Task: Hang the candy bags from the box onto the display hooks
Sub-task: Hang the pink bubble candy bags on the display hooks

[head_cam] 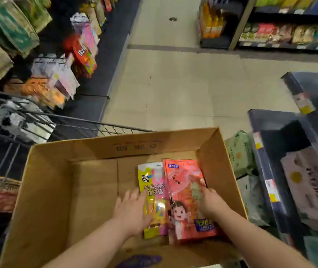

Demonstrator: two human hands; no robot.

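An open cardboard box [73,186] sits on a wire cart in front of me. Two candy bags lie flat in its right half: a yellow and pink bag [153,182] and a red bag [183,188] with a cartoon child printed on it. My left hand [131,207] reaches into the box with fingers spread and straight, its fingertips touching the left edge of the yellow bag. My right hand [211,202] rests on the right side of the red bag, thumb on top; its fingers are hidden behind the hand. Hanging bags on the display hooks [65,74] fill the upper left.
The wire cart [38,122] holds the box, with more packets at its left. Dark shelves [289,171] with boxed goods stand close on the right. A tiled aisle floor [183,84] runs ahead, with a drinks and snack shelf [270,31] at the far right.
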